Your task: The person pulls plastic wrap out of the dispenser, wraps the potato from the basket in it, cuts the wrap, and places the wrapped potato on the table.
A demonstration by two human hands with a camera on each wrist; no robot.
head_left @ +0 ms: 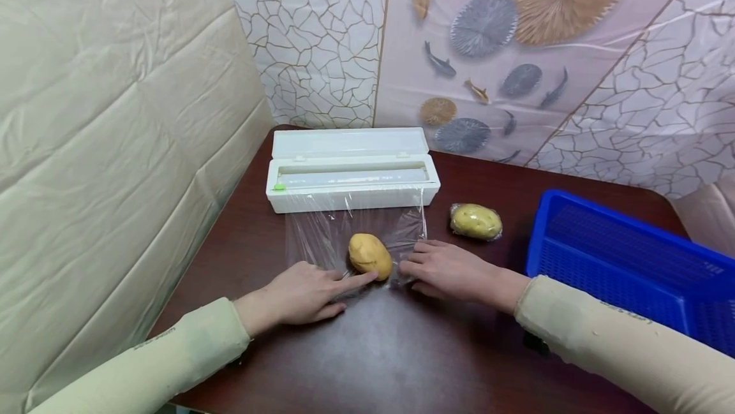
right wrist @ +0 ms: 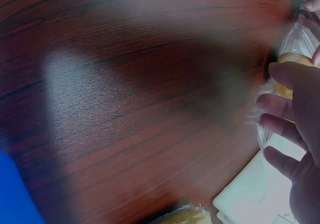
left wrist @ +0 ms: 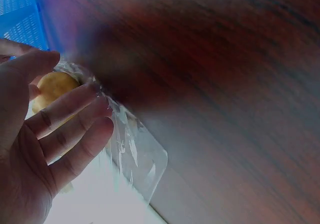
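A bare potato [head_left: 370,256] lies on a sheet of cling film [head_left: 321,235] drawn out from a white dispenser box [head_left: 350,200]. My left hand [head_left: 307,293] is at the potato's near left, its index finger stretched out to touch the potato. In the left wrist view, the other fingers [left wrist: 82,146] are fairly straight over the film. On the potato's right, my right hand [head_left: 445,270] rests its fingertips at the film's edge. Its thumb and fingers look spread and relaxed in the right wrist view, near the potato [right wrist: 295,59].
A second potato [head_left: 475,221], wrapped in film, lies right of the box. At the far right stands a blue plastic basket [head_left: 608,210]. The box's lid [head_left: 350,141] is up, with a green cutter slider [head_left: 279,187] at its left end. Draped walls stand behind and left.
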